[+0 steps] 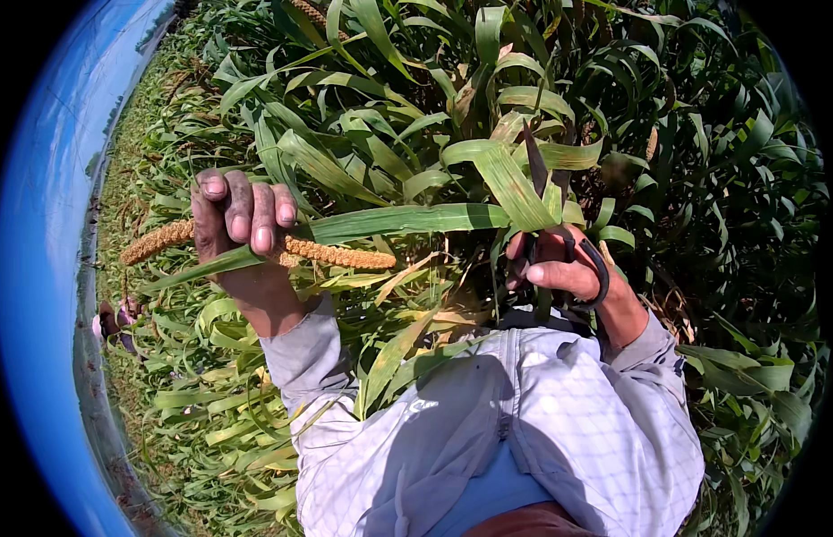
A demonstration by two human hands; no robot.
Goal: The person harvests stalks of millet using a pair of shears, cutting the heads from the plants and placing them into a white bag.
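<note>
My left hand [245, 221] is curled around golden-brown millet seed heads [342, 255], which stick out on both sides of the fist. A long green leaf [409, 221] stretches from beside this hand towards the right one. My right hand [557, 265] is closed on a dark tool, probably a sickle, whose narrow pointed blade [536, 161] rises among the leaves. A black curved part [596, 272] loops around the back of that hand. Broad leaves lie over its fingers and hide part of the grip.
Dense tall green stalks and leaves [362, 141] surround both hands, with yellowing leaves [396, 356] near the jacket. Another seed head [651, 144] stands at the right. At the far left, a person [117, 322] is among the plants, near the field's edge.
</note>
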